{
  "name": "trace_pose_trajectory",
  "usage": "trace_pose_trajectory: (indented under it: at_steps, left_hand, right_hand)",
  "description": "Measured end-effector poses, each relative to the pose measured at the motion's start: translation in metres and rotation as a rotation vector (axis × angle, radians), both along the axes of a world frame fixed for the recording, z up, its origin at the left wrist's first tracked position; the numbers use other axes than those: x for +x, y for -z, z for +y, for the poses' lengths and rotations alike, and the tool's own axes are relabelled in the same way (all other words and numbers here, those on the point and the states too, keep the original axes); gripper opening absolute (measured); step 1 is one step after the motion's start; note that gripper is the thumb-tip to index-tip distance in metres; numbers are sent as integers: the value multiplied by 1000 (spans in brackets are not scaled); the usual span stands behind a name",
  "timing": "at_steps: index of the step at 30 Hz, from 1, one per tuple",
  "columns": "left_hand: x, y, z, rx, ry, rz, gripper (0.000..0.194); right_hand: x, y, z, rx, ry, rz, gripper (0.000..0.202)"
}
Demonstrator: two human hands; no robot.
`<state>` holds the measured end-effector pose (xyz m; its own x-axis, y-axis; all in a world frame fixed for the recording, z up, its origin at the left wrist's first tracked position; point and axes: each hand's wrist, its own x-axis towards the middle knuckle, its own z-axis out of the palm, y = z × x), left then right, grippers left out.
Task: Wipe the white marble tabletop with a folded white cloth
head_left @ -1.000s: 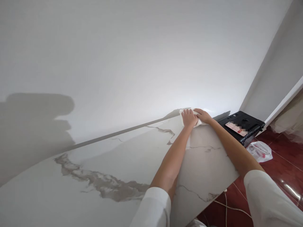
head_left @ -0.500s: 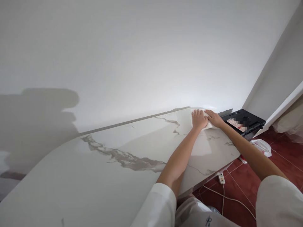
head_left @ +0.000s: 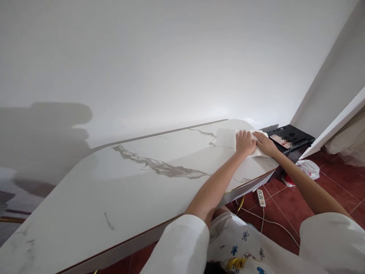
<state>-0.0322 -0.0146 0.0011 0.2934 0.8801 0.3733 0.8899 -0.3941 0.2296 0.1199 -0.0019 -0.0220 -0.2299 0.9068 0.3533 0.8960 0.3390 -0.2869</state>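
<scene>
A folded white cloth [head_left: 258,153] lies on the right end of a white marble-patterned tabletop [head_left: 159,190]. My left hand [head_left: 245,144] holds it down from above, its fingers over the cloth's left part. Close beside it, my right hand [head_left: 265,144] grips the cloth's right part, the fingers pointing toward the left hand. Both arms stretch forward and to the right. The palms hide the middle of the cloth.
A black case [head_left: 295,137] with a label stands just past the table's right end. A white wall [head_left: 171,68] runs along the back edge. On the red tiled floor [head_left: 339,186] lie a power strip [head_left: 260,198] with its cord and a white plastic bag [head_left: 309,168].
Both hands and the cloth have slid toward the near right part of the tabletop. The camera view has shifted, showing more of the table's front edge and the patterned clothing.
</scene>
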Motion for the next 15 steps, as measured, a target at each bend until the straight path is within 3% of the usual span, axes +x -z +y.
trace_pose_trajectory:
  at_steps: [7, 15]
  left_hand:
    - [5, -1, -42, -6, -2, 1, 47]
    - [-1, -5, -88, -28, 36, 26, 50]
  right_hand:
    - [10, 4, -37, 33, -68, -8, 53]
    - [4, 4, -89, 72, -11, -41, 52]
